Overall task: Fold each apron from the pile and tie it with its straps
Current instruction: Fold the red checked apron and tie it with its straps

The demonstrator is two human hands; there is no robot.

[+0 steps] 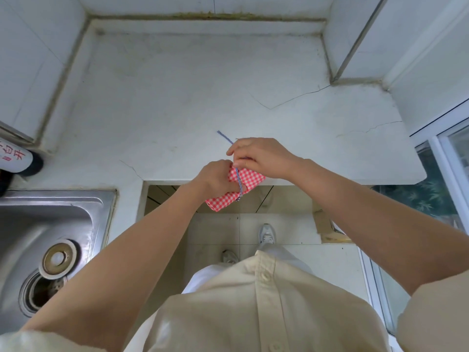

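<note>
Standing at a cracked white stone table, looking down on both bare hands. Gripping a small folded bundle of red-and-white checked cloth apron with the left hand, fingers curled round its left end. Held at the table's near edge, partly over the slab, partly out over the pale tiled floor; cannot tell whether resting on the edge or lifted just clear. Wrapped once across the middle by a thin blue-and-white striped strap. Pinching that strap with the right hand just above the bundle, fingers bent close together, close against the left hand. Free end of the strap poking out beyond the right hand, slanting away over the table. To the left, set into the same table, a stainless steel sink with a round metal strainer beside the open drain. White tiled walls behind and to the left; window frame at right. Cream button-up shirt and grey shoes below.
</note>
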